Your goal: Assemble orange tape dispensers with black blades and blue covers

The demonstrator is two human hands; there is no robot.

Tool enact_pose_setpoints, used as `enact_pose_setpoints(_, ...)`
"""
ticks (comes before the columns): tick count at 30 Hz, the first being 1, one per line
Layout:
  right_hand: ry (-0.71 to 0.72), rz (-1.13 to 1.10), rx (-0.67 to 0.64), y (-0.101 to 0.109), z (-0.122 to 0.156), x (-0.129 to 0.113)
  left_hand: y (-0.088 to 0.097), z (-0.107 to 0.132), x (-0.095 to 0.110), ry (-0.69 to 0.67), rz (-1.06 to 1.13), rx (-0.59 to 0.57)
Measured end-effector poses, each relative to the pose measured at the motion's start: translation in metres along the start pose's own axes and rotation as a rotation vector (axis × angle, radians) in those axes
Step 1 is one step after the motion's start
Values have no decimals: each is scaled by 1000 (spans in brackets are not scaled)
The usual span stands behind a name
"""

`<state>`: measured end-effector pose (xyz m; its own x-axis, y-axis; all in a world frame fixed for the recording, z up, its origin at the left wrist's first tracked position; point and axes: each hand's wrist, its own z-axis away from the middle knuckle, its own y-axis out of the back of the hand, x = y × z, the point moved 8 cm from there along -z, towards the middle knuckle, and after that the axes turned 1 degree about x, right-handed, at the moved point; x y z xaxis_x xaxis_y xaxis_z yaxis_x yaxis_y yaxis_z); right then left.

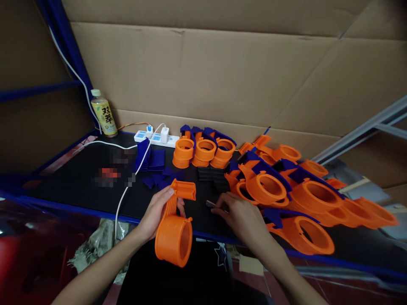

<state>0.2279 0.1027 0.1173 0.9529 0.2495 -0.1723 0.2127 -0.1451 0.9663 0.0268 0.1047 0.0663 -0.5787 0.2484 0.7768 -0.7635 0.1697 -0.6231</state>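
My left hand is wrapped around the narrow neck of an orange plastic tape dispenser, whose round ring hangs below and whose flat head points right. My right hand is closed in a pinch at the tabletop, with a small thin greyish piece at its fingertips; its exact kind is too small to tell. Just beyond it lie black ribbed pieces. Dark blue flat pieces are scattered past my left hand. To the right of my right hand is a pile of orange and blue tape dispensers.
Stacked orange and blue dispensers stand at the back, beside a white power strip with plugs. A white cable crosses the black table and hangs over its front edge. A drink bottle stands back left, near the cardboard wall.
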Motion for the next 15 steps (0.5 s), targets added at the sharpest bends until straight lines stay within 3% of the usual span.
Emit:
enact_pose_setpoints(4, -23, -112, -17, 5, -6, 3, -4, 3, 2, -14, -142, -56)
enact_pose_setpoints(11, 53, -604, 71, 44, -14, -17, -1, 1, -6, -19, -281, -107)
enact_pose_setpoints(15, 96, -628, 15, 42, -17, -34, -2, 0, -5, -36, -339, -120)
